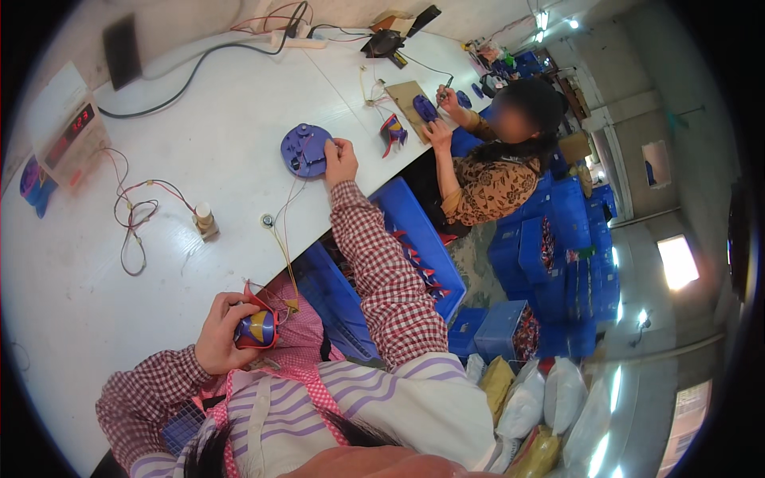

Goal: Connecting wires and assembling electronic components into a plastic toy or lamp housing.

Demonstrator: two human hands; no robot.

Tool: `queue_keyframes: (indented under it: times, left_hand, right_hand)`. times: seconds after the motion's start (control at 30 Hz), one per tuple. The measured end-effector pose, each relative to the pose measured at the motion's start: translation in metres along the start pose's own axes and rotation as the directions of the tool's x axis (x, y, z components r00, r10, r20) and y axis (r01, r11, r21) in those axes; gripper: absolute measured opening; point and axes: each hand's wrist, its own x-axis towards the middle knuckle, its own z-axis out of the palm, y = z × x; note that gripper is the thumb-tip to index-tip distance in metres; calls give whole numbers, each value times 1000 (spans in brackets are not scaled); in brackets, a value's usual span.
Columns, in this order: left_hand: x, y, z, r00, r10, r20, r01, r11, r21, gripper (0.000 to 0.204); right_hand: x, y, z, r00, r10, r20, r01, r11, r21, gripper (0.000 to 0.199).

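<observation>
My right hand [341, 163] grips the edge of a round blue plastic housing [299, 147], its fittings facing up over the white table. Thin wires trail from that housing toward me. Near the table's front edge, my left hand [219, 331] is closed around a small curved plastic shell [259, 328] in red, blue and yellow, with thin wires beside it. A small round metal piece [267, 221] sits on the table between my hands, with wires running down from it. The underside of the shell is hidden by my fingers.
A meter with a red display [70, 131] stands at the left, its wires leading to a small white-topped part [205, 221]. Blue crates [422, 239] hold parts below the table edge. At right, a co-worker [498, 171] works on another blue housing [424, 107].
</observation>
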Motion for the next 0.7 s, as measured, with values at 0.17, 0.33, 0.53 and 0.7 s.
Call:
queue_keyframes:
  times: [0.17,0.33,0.53,0.7]
  left_hand:
    - [0,0,0,1000,-7,-18,7,1000,-7,66]
    - [-2,-2,1,1000,0,-23,-1,1000,-21,66]
    - [-2,-6,3,999,21,-25,-22,999,-31,67]
    - [-2,-5,4,999,13,-29,-14,999,-31,67]
  right_hand:
    - [-2,-2,0,1000,-2,11,2,1000,1,27]
    - [-2,0,1,1000,-8,10,8,1000,11,27]
    - [-1,2,0,1000,-8,9,8,1000,18,27]
    - [-2,0,0,1000,14,11,-14,1000,21,27]
